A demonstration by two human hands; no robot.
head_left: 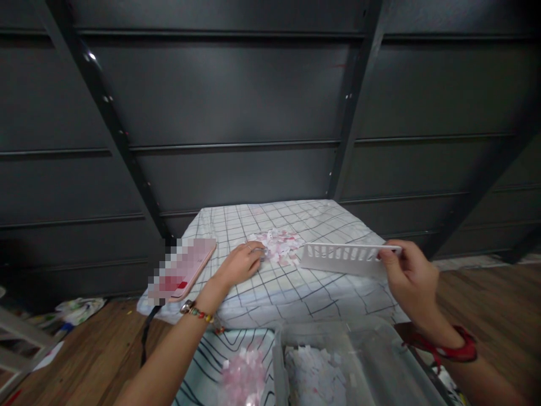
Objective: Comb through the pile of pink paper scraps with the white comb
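Note:
My right hand [412,276] grips one end of a long white plastic board with a row of slots [342,260], thumb on the near side. The board stands on edge over the table, its far end beside a loose pile of small white and pink paper pieces [279,245]. At the left edge of that pile is my left hand [243,262], its fingers bent together and the tips at the paper. Whatever lies between those fingertips is too small to make out.
A white checked cloth [325,220] covers the table. At left lies a pink phone [192,270], partly pixelated. In front are a striped tray [205,355] with pink packets [243,375] and a clear plastic bin [380,355] with white paper pieces [315,375]. Dark panels [228,90] stand behind.

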